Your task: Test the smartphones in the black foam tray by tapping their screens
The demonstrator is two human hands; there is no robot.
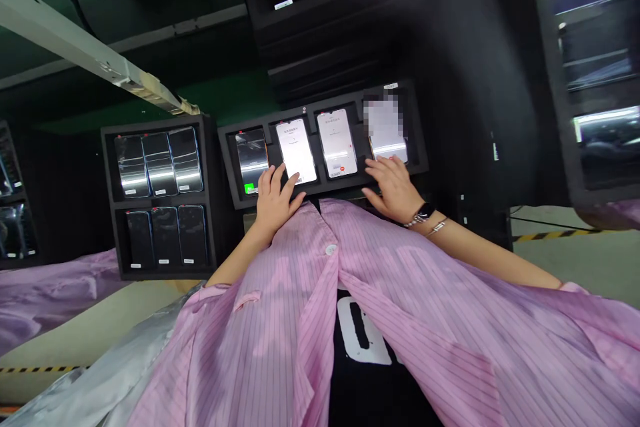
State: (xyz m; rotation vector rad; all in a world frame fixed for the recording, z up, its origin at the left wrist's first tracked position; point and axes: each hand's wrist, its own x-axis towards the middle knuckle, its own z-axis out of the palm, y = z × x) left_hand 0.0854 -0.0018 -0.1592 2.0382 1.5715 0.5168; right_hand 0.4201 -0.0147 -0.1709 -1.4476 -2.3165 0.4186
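Note:
In front of me lies a black foam tray (423, 147) with several smartphones in its slots. My left hand (277, 197) has its fingers spread over the lower edges of a dark-screened phone (253, 155) and a lit white-screened phone (296, 147). Another lit phone (337, 140), with a red button near its bottom, lies between my hands. My right hand (393, 185), fingers apart, is at the lower end of the rightmost lit phone (387, 140), whose screen is partly blurred out. Whether the fingertips touch the glass I cannot tell. Neither hand grips anything.
To the left stands a second black tray (214, 193) with two rows of dark phones (160, 163). A pale metal bar (95, 47) slants across the upper left. More phones in a tray (605, 67) are at far right. Purple sleeves (60, 290) of another person show at left.

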